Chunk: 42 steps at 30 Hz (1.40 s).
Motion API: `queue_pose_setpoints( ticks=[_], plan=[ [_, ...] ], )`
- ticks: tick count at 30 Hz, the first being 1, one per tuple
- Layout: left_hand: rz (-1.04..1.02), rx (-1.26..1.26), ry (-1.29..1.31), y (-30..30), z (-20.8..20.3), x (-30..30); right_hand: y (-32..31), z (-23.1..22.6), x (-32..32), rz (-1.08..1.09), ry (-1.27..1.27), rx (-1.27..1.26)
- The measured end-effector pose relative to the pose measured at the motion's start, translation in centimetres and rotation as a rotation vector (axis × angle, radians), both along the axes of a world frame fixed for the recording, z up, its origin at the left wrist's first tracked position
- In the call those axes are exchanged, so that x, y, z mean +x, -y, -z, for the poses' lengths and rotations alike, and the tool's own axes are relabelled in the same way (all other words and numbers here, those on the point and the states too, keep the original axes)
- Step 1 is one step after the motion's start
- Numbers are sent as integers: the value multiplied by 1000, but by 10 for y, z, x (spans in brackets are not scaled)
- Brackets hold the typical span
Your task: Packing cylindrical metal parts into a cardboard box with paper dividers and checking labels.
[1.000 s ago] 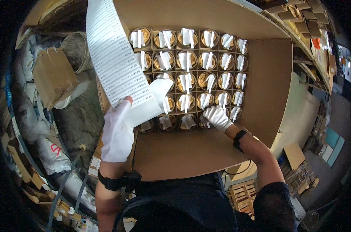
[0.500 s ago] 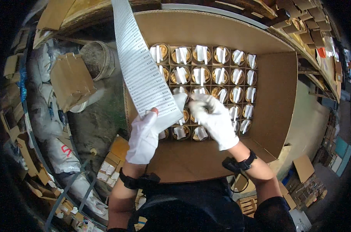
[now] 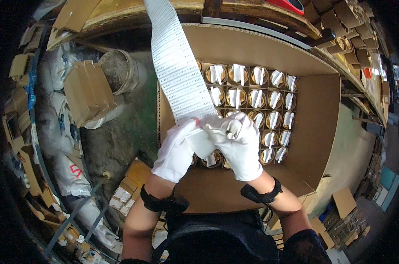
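A long white strip of printed labels (image 3: 177, 66) hangs down from the far edge over the left side of an open cardboard box (image 3: 316, 119). My left hand (image 3: 175, 149), in a white glove, grips its lower end, the thumb on the printed face. My right hand (image 3: 241, 149), gloved too, has its fingers curled and pinched together at that same end, touching the left fingertips. Whether a single label is between them is hidden. Below, cardboard dividers part rows of round containers (image 3: 275, 100) with yellowish-brown contents, white folded slips lying on top. My hands cover some of them.
Beyond the box runs a wooden shelf edge (image 3: 261, 22), with stacked cardboard pieces (image 3: 340, 28) at far right. To the left stand a dirty white bucket (image 3: 118, 70), a closed brown carton (image 3: 87, 92) and white sacks (image 3: 72, 176). A small carton (image 3: 127, 189) sits lower left.
My right hand has come left to the strip's end and its fingers have closed there. The left hand has moved slightly right with the strip. The whole view has shifted a little.
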<state>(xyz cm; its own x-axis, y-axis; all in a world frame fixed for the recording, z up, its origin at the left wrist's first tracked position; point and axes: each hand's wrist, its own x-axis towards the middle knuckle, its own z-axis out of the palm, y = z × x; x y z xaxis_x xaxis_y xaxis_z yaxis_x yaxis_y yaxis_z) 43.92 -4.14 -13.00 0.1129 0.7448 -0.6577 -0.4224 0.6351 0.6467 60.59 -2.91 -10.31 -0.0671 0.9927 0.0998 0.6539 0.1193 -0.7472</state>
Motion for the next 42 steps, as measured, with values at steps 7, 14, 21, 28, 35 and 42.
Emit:
queue_pose_setpoints(
  ticks=[7, 14, 21, 28, 35, 42],
  plan=[
    [-165, 63, -201, -5, -12, 9, 19, 68, 83, -270, -46, -1007],
    [-139, -69, -145, -4, -11, 11, 118, 193, 109, -793, 823, -287],
    [-45, 56, -264, 7, -1, 3, 109, 193, 111, -540, 1110, 46],
    [-125, -59, -52, -4, -18, 7, 55, 93, 70, 307, -819, -547],
    [-29, -8, 116, -4, -14, -2, -12, -4, -11, 48, -731, -355],
    [205, 10, -69, -23, -19, -2, -14, 6, -11, 49, 118, -36]
  ],
)
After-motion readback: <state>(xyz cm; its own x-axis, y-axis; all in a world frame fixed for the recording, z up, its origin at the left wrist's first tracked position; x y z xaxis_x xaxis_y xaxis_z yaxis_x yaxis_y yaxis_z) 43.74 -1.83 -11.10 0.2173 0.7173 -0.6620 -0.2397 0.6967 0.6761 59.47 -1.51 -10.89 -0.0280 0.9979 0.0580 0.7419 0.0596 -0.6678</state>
